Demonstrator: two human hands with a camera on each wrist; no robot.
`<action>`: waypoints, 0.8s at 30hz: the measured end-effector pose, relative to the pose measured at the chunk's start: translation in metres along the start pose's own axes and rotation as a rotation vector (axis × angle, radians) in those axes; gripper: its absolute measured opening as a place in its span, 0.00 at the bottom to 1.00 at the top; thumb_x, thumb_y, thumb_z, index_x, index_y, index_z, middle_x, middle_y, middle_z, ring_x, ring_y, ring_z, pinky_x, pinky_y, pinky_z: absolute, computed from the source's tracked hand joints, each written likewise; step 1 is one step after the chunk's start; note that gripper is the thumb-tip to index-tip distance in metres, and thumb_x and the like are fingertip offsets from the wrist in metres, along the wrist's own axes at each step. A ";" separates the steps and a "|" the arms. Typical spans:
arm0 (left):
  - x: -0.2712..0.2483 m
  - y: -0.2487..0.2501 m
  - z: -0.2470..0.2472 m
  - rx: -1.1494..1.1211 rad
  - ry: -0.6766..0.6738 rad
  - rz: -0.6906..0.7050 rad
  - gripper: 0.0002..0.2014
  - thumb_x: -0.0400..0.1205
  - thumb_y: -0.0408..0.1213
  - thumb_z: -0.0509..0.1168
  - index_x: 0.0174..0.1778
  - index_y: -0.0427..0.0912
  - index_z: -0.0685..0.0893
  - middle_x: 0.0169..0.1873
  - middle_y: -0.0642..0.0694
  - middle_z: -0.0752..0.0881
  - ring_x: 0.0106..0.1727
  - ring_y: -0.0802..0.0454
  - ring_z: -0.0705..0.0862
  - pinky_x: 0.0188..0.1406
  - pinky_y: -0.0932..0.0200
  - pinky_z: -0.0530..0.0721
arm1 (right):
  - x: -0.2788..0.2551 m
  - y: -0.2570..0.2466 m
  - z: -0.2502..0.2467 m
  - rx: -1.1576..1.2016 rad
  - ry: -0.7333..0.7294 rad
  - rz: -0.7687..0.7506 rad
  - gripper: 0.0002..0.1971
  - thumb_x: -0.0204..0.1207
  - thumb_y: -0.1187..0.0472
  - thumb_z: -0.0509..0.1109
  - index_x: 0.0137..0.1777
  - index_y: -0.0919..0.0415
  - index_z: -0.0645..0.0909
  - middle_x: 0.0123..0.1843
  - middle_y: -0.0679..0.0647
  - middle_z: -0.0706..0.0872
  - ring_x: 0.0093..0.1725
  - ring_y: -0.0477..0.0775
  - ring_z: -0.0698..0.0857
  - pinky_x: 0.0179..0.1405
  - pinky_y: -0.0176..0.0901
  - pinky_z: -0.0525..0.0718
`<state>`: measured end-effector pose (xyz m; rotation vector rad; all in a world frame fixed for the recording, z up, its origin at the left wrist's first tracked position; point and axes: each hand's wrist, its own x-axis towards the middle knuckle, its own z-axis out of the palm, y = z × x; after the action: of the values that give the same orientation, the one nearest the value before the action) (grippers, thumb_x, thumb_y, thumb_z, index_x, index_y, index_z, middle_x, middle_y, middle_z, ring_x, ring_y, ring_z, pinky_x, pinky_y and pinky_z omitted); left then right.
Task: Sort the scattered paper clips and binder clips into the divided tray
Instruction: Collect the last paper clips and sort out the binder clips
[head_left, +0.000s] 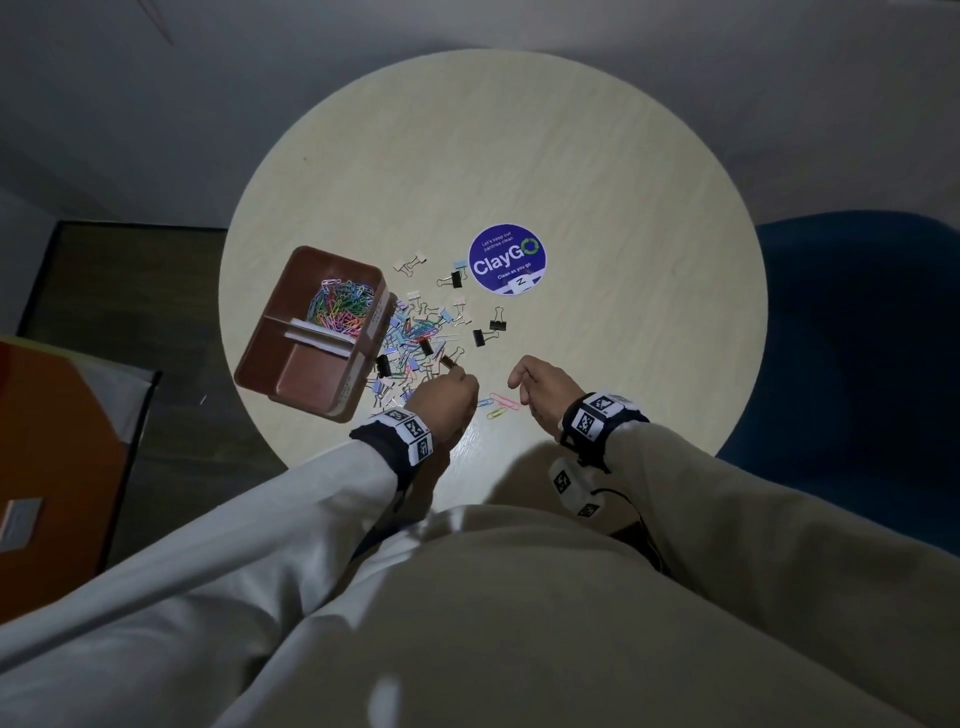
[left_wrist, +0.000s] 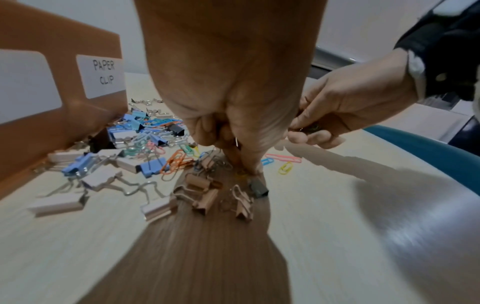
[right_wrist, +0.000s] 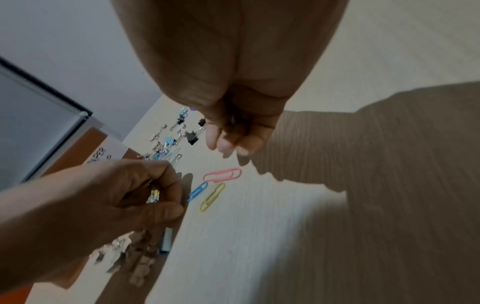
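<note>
Mid-sort: left hand (head_left: 444, 397) is curled round some clips at the pile's (head_left: 415, 338) near edge, right hand (head_left: 540, 387) cups a dark clip, so next they need carrying to the tray (head_left: 260, 358) at the tabletop's (head_left: 597, 182) left edge.

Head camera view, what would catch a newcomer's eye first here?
Probably the purple ClayGo sticker near the middle of the round table. Next, the brown tray at the left edge, its far compartment full of coloured paper clips, with loose clips scattered beside it.
</note>
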<state>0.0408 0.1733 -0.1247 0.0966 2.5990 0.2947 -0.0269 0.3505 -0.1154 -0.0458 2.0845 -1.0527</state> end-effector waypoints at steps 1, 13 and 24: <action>-0.001 0.000 0.000 -0.003 0.016 0.002 0.15 0.77 0.26 0.68 0.59 0.36 0.79 0.56 0.39 0.78 0.48 0.37 0.85 0.40 0.48 0.82 | -0.001 0.001 -0.001 -0.159 -0.015 -0.069 0.11 0.79 0.63 0.52 0.46 0.56 0.77 0.35 0.56 0.80 0.30 0.56 0.74 0.29 0.44 0.70; -0.003 -0.008 0.000 -0.120 0.090 -0.019 0.16 0.77 0.28 0.69 0.53 0.45 0.70 0.48 0.43 0.80 0.41 0.43 0.81 0.35 0.49 0.79 | -0.004 -0.001 0.015 -0.933 -0.136 -0.286 0.17 0.82 0.50 0.67 0.59 0.60 0.68 0.54 0.59 0.86 0.48 0.66 0.83 0.42 0.51 0.75; 0.000 -0.001 0.005 -0.181 0.091 0.026 0.10 0.84 0.35 0.61 0.60 0.40 0.74 0.53 0.40 0.76 0.44 0.39 0.80 0.36 0.48 0.76 | -0.006 -0.003 0.013 -0.932 -0.186 -0.267 0.12 0.88 0.52 0.55 0.54 0.62 0.68 0.46 0.60 0.82 0.39 0.62 0.75 0.37 0.49 0.71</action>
<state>0.0431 0.1729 -0.1295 0.0540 2.6485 0.5534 -0.0144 0.3419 -0.1141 -0.8602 2.2483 -0.1201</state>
